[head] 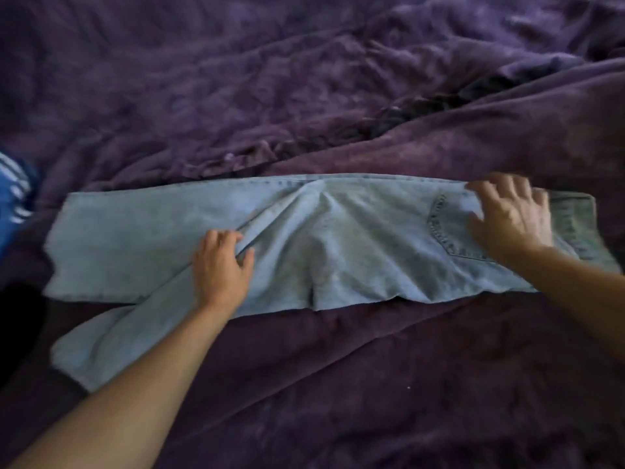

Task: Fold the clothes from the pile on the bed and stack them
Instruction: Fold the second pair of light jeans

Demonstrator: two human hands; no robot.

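Jeans [338, 238] flat across bedspread [372, 367]

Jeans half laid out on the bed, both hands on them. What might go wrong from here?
1. On the jeans, the lower leg splays away from the upper leg; a fold made now would likely come out crooked.
2. Creases bunch beside the left hand, which pinches a ridge of cloth. They may get folded in, since the right hand only presses the far end flat.

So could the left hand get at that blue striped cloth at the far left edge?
Probably yes. The left hand pinches a fold of the jeans, and only flat denim and purple bedding lie between it and the blue striped cloth. It must release the fold first.
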